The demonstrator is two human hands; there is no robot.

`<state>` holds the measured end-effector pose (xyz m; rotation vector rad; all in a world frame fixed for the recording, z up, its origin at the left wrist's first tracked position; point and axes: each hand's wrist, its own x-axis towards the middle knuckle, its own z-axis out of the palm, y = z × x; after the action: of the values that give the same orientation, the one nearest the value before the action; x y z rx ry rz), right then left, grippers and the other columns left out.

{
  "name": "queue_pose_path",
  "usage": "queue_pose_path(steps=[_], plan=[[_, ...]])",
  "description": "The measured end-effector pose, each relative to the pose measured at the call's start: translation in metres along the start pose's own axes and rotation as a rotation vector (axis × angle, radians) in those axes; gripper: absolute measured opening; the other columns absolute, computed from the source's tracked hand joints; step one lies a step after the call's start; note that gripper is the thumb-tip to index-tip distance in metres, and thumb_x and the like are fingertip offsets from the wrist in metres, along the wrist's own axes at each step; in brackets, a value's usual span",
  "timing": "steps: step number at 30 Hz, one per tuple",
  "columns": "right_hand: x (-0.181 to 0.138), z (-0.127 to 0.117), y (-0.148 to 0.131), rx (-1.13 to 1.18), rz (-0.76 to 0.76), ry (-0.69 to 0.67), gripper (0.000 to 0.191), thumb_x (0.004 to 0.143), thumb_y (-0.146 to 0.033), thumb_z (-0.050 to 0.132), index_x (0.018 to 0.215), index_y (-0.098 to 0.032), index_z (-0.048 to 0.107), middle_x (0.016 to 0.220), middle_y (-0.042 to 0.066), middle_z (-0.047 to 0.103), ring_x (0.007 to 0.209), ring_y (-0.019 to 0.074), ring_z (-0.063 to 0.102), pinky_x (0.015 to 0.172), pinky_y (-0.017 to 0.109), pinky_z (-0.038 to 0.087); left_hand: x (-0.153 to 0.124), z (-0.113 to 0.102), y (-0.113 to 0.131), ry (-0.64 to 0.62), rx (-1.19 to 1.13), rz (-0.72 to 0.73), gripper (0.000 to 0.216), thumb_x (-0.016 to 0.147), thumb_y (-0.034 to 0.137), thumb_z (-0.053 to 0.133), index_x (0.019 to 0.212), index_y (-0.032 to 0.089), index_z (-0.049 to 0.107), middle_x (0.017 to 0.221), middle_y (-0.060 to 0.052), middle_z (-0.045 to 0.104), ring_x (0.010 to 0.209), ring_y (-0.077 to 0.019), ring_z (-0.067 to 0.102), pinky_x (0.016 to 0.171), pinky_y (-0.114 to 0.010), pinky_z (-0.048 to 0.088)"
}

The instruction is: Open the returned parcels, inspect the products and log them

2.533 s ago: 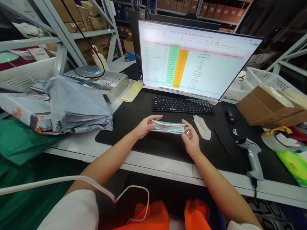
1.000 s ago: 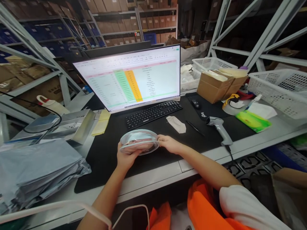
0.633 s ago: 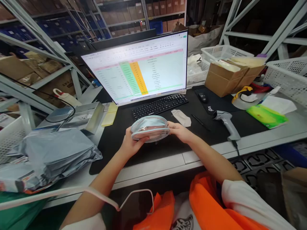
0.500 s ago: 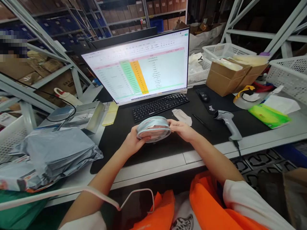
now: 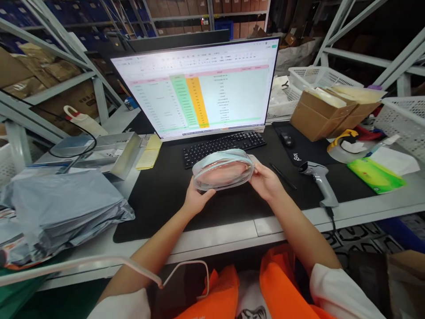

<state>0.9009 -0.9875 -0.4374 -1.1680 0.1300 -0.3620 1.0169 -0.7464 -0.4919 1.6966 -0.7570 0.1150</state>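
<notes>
Between my hands, above the black desk mat [image 5: 159, 199], is a round clear pouch [image 5: 223, 172] with light blue edging. It is tilted so its transparent face points toward me. My left hand [image 5: 196, 198] grips its left lower edge, thumb along the rim. At the pouch's right end, my right hand [image 5: 265, 178] holds the edge with closed fingers. Some fingertips are hidden behind the pouch. The black keyboard [image 5: 226, 146] lies just beyond it, in front of the monitor [image 5: 199, 97].
Right of my hands lie a black pen [image 5: 283, 176], a barcode scanner [image 5: 319, 181], a mouse [image 5: 287, 139], a green packet [image 5: 375, 174] and a tape roll [image 5: 348, 146]. Grey plastic mailers [image 5: 66, 204] are piled left. Cardboard boxes [image 5: 320, 114] and white baskets [image 5: 403, 122] stand at the back right.
The pouch now appears larger and shows more of its clear face. My hands are farther apart, the right one shifted rightward. The camera view has also shifted slightly.
</notes>
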Motion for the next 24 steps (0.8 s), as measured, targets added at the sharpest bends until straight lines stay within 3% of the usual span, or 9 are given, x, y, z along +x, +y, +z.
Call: queue_pose_path(steps=[3, 5, 7, 12, 14, 16, 20, 24], plan=[[0.001, -0.005, 0.009, -0.185, 0.005, -0.063, 0.048, 0.082, -0.069, 0.071, 0.073, -0.024, 0.057, 0.109, 0.008, 0.068, 0.105, 0.0289, 0.060, 0.101, 0.047, 0.050, -0.003, -0.003, -0.013, 0.160, -0.018, 0.046, 0.097, 0.075, 0.076, 0.075, 0.145, 0.014, 0.047, 0.137, -0.021, 0.062, 0.127, -0.0331, 0.063, 0.110, -0.044, 0.049], [0.003, -0.012, 0.013, -0.354, -0.050, -0.076, 0.048, 0.083, -0.069, 0.073, 0.074, -0.023, 0.064, 0.123, 0.009, 0.067, 0.118, 0.0307, 0.058, 0.109, 0.048, 0.043, -0.001, -0.014, -0.013, 0.189, 0.055, 0.063, 0.105, 0.072, 0.079, 0.075, 0.151, 0.016, 0.042, 0.137, -0.020, 0.061, 0.127, -0.0332, 0.063, 0.112, -0.045, 0.048], [0.005, -0.019, 0.015, -0.473, -0.089, -0.086, 0.049, 0.085, -0.068, 0.073, 0.071, -0.022, 0.066, 0.127, 0.009, 0.066, 0.124, 0.0314, 0.056, 0.115, 0.048, 0.038, 0.003, -0.027, -0.009, 0.081, 0.143, 0.113, 0.098, 0.074, 0.075, 0.076, 0.149, 0.018, 0.046, 0.134, -0.018, 0.063, 0.125, -0.0341, 0.064, 0.112, -0.047, 0.049], [0.004, -0.022, 0.000, -0.496, -0.081, -0.141, 0.050, 0.086, -0.068, 0.071, 0.068, -0.021, 0.064, 0.133, 0.009, 0.066, 0.127, 0.0322, 0.057, 0.115, 0.050, 0.038, 0.014, -0.044, 0.020, -0.375, 0.324, 0.247, 0.052, 0.096, 0.046, 0.064, 0.143, 0.024, 0.059, 0.131, -0.014, 0.065, 0.117, -0.0294, 0.067, 0.104, -0.042, 0.054], [0.000, -0.011, -0.011, -0.605, -0.132, -0.204, 0.050, 0.090, -0.064, 0.067, 0.065, -0.021, 0.062, 0.134, 0.010, 0.066, 0.123, 0.0322, 0.059, 0.113, 0.052, 0.039, 0.012, -0.040, 0.033, -0.518, 0.453, 0.253, 0.047, 0.100, 0.037, 0.058, 0.147, 0.029, 0.057, 0.125, -0.012, 0.065, 0.104, -0.0267, 0.069, 0.095, -0.039, 0.057], [-0.006, 0.006, -0.020, -0.750, -0.216, -0.264, 0.046, 0.096, -0.056, 0.062, 0.066, -0.022, 0.061, 0.134, 0.010, 0.066, 0.123, 0.0318, 0.059, 0.112, 0.053, 0.041, 0.008, -0.036, 0.046, -0.582, 0.609, 0.282, 0.049, 0.101, 0.032, 0.054, 0.150, 0.032, 0.054, 0.117, -0.011, 0.064, 0.092, -0.0253, 0.068, 0.087, -0.038, 0.056], [-0.019, 0.049, -0.028, -1.005, -0.443, -0.288, 0.030, 0.100, -0.033, 0.053, 0.072, -0.024, 0.060, 0.131, 0.010, 0.065, 0.137, 0.0316, 0.050, 0.118, 0.054, 0.037, -0.004, -0.033, 0.065, -0.512, 0.863, 0.351, 0.058, 0.101, 0.024, 0.050, 0.159, 0.023, 0.043, 0.104, -0.011, 0.063, 0.081, -0.0247, 0.061, 0.078, -0.036, 0.052], [-0.018, 0.075, -0.032, -1.210, -0.568, -0.297, 0.028, 0.099, -0.025, 0.049, 0.076, -0.022, 0.063, 0.125, 0.015, 0.065, 0.141, 0.0359, 0.045, 0.120, 0.059, 0.033, -0.011, -0.039, 0.077, -0.431, 0.885, 0.333, 0.060, 0.100, 0.019, 0.046, 0.159, 0.016, 0.042, 0.095, -0.011, 0.063, 0.081, -0.0264, 0.062, 0.078, -0.038, 0.051]])
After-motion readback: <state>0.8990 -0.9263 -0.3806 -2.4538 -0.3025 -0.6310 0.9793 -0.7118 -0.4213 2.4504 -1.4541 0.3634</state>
